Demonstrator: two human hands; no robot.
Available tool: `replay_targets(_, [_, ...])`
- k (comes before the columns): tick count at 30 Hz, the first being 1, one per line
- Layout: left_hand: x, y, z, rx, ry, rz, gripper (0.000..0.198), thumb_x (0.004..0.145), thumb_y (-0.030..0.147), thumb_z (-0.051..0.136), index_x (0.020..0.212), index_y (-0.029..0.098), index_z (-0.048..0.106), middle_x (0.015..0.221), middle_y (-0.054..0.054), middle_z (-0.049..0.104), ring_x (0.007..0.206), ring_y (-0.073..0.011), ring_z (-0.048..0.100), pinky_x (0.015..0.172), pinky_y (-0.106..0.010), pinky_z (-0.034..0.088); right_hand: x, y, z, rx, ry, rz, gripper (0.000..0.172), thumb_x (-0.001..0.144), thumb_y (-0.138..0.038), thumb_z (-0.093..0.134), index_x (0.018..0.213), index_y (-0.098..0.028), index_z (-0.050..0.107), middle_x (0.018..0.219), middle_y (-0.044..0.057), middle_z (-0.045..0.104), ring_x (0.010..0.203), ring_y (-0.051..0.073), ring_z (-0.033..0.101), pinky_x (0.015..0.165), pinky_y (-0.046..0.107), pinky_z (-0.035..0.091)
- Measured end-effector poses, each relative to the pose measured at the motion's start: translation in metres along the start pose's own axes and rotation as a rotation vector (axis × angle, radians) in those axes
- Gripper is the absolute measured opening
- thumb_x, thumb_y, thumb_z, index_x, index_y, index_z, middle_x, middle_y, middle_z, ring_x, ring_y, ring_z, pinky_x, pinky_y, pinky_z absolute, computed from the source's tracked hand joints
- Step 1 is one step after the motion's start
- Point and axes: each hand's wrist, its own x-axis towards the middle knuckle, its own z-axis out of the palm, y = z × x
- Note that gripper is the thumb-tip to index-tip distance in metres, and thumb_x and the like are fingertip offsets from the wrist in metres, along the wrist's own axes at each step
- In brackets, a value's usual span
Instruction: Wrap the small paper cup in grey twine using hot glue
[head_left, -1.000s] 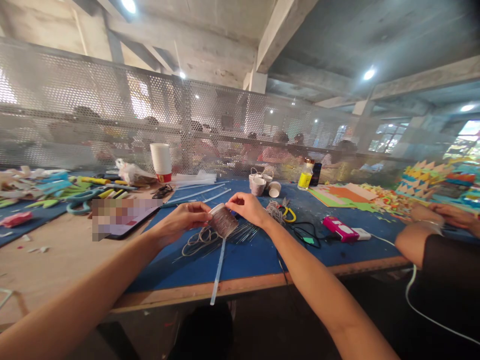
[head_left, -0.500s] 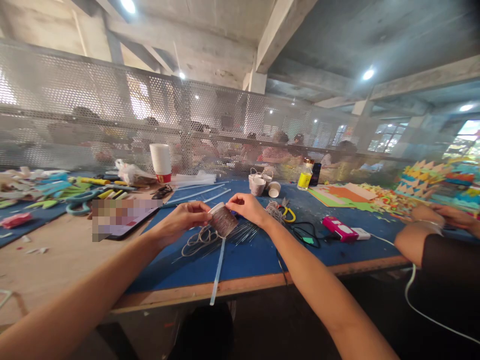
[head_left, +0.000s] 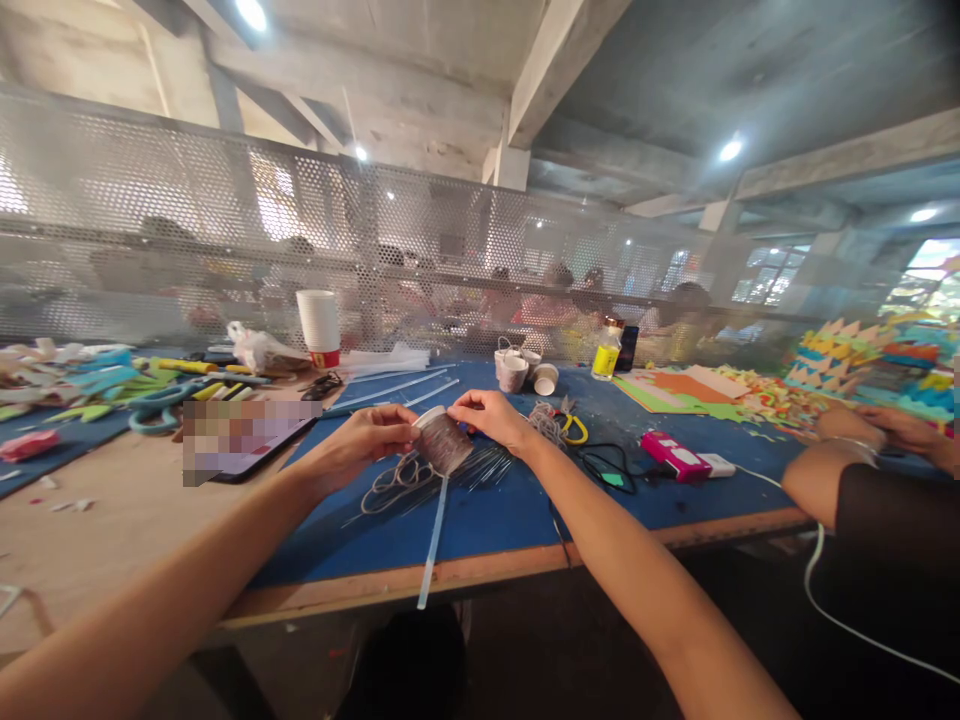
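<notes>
My left hand point(head_left: 367, 437) grips the near end of a brown thread-wrapped paper cup point(head_left: 444, 443), held tilted above the blue mat point(head_left: 495, 510). My right hand point(head_left: 487, 417) is closed on the cup's far side, fingers pinched at its rim. Below the cup lie loops of grey cord point(head_left: 394, 480) and a bundle of thin wires point(head_left: 487, 465). A clear glue stick point(head_left: 433, 545) lies on the mat and overhangs the table's front edge.
More small cups point(head_left: 517, 368), a yellow bottle point(head_left: 604, 358), a stack of white cups point(head_left: 319, 325), a pink device point(head_left: 673, 454), black cable and scissors point(head_left: 574, 428) lie about. Coloured paper cut-outs point(head_left: 840, 365) lie right, where another person's arms point(head_left: 832, 470) rest. A perforated metal screen point(head_left: 375, 250) backs the table.
</notes>
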Motion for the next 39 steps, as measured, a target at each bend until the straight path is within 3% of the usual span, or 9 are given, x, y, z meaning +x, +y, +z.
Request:
replay_targets(6, [-0.0023, 0.0018, 0.0015, -0.047, -0.005, -0.013, 0.017, 0.065, 0.027, 0.088, 0.075, 0.019, 0.077, 0.077, -0.002, 0.07, 0.07, -0.0142, 0.062, 0.074, -0.029, 0.052, 0.0008, 0.0014, -0.0004, 0.005, 0.005, -0.025, 0.022, 0.081, -0.037, 0.074, 0.082, -0.016, 0.068, 0.075, -0.001, 0.066, 0.06, 0.009, 0.053, 0.061, 0.022, 0.046])
replay_targets(12, [-0.0039, 0.0052, 0.0055, -0.103, 0.02, -0.04, 0.021, 0.073, 0.04, 0.082, 0.073, 0.02, 0.077, 0.08, -0.005, 0.072, 0.075, -0.018, 0.064, 0.075, -0.031, 0.053, 0.0025, 0.004, -0.0004, -0.009, -0.003, -0.032, 0.022, 0.082, -0.038, 0.073, 0.083, -0.016, 0.069, 0.077, 0.0, 0.068, 0.06, 0.01, 0.055, 0.061, 0.022, 0.047])
replay_targets(20, [-0.0048, 0.0041, 0.006, -0.047, 0.04, -0.039, 0.021, 0.066, 0.032, 0.089, 0.07, 0.018, 0.074, 0.077, -0.001, 0.066, 0.071, -0.0134, 0.06, 0.072, -0.027, 0.052, 0.0012, 0.0026, 0.0005, -0.032, -0.008, -0.037, 0.022, 0.082, -0.038, 0.072, 0.084, -0.016, 0.069, 0.077, 0.0, 0.068, 0.061, 0.01, 0.055, 0.06, 0.022, 0.046])
replay_targets(28, [-0.0058, 0.0058, 0.0079, -0.003, 0.019, -0.034, 0.023, 0.063, 0.032, 0.091, 0.071, 0.019, 0.074, 0.076, -0.003, 0.071, 0.07, -0.0151, 0.062, 0.068, -0.028, 0.05, 0.0013, 0.0041, 0.0005, -0.051, -0.014, -0.048, 0.025, 0.082, -0.04, 0.073, 0.084, -0.016, 0.069, 0.075, 0.0, 0.067, 0.061, 0.01, 0.055, 0.059, 0.022, 0.046])
replay_targets(39, [-0.0042, 0.004, 0.0069, -0.034, 0.008, -0.046, 0.025, 0.059, 0.027, 0.094, 0.072, 0.018, 0.074, 0.069, 0.001, 0.065, 0.064, -0.0109, 0.057, 0.065, -0.024, 0.047, -0.0005, -0.0004, 0.0008, -0.026, -0.032, -0.057, 0.018, 0.086, -0.032, 0.069, 0.082, -0.015, 0.064, 0.073, -0.002, 0.066, 0.055, 0.008, 0.056, 0.058, 0.021, 0.048])
